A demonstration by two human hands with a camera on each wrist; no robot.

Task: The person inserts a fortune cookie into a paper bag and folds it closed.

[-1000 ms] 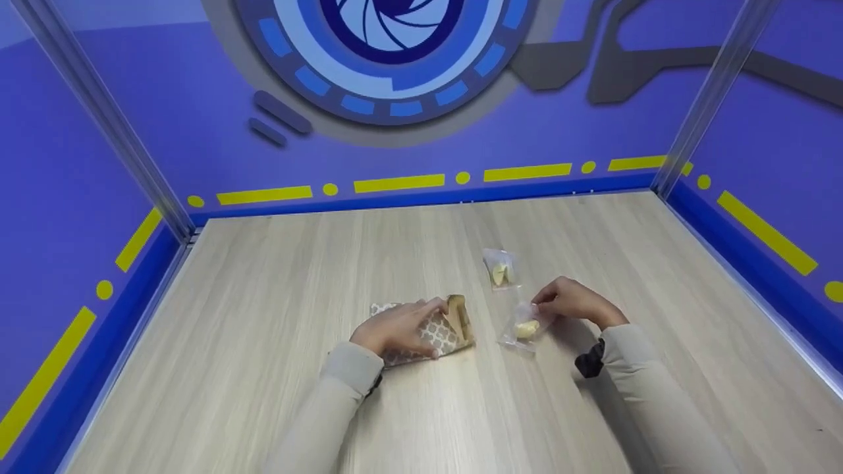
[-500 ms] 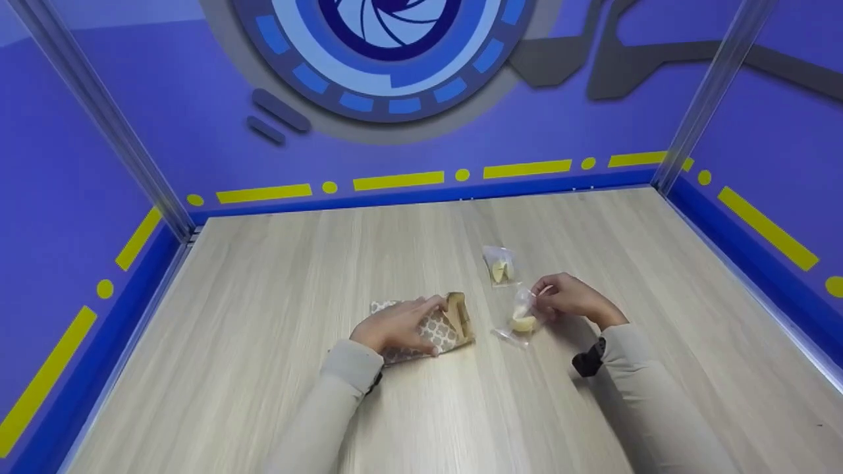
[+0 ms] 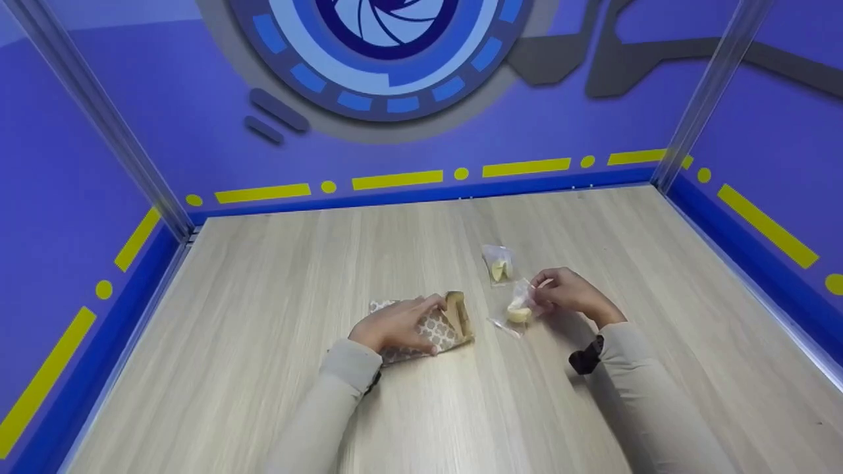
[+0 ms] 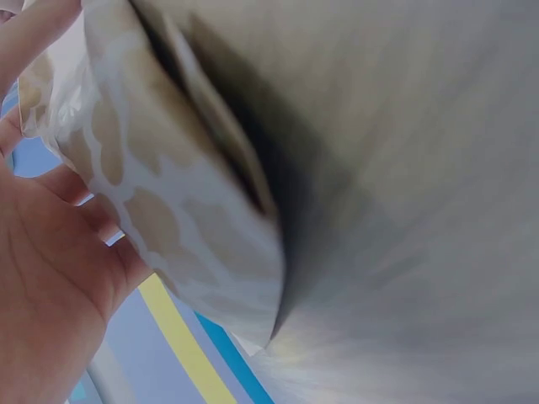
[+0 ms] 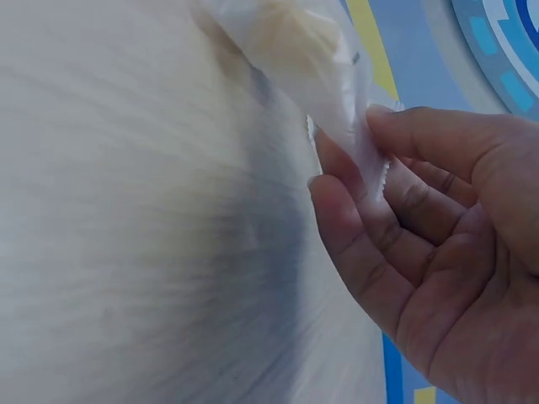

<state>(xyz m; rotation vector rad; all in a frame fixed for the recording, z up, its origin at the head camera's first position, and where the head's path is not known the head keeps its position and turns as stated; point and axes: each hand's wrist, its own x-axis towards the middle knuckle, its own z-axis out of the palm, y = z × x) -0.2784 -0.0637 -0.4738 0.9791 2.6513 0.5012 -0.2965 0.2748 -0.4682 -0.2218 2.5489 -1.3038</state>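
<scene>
My left hand (image 3: pixel 395 326) grips a small paper bag (image 3: pixel 440 331) with a beige and white lattice pattern, thumb on its near edge and fingers on its far edge. The bag's brown-lined mouth points right. In the left wrist view, the bag (image 4: pixel 160 185) bulges between the fingers and thumb. My right hand (image 3: pixel 570 293) pinches the crimped end of a clear wrapper with a pale yellow fortune cookie (image 3: pixel 519 315) inside. Close up in the right wrist view, thumb and fingers hold that wrapper (image 5: pixel 312 59). Another wrapped fortune cookie (image 3: pixel 499 270) lies just beyond it.
Everything is on a light wood-grain table (image 3: pixel 296 263). Blue-purple panels with yellow dashes (image 3: pixel 397 179) stand at its back and both sides, joined by metal corner posts (image 3: pixel 708 92).
My right hand has shifted slightly away from me, bringing the wrapped fortune cookie a little up and left, nearer the other one. The left hand and paper bag have stayed in place.
</scene>
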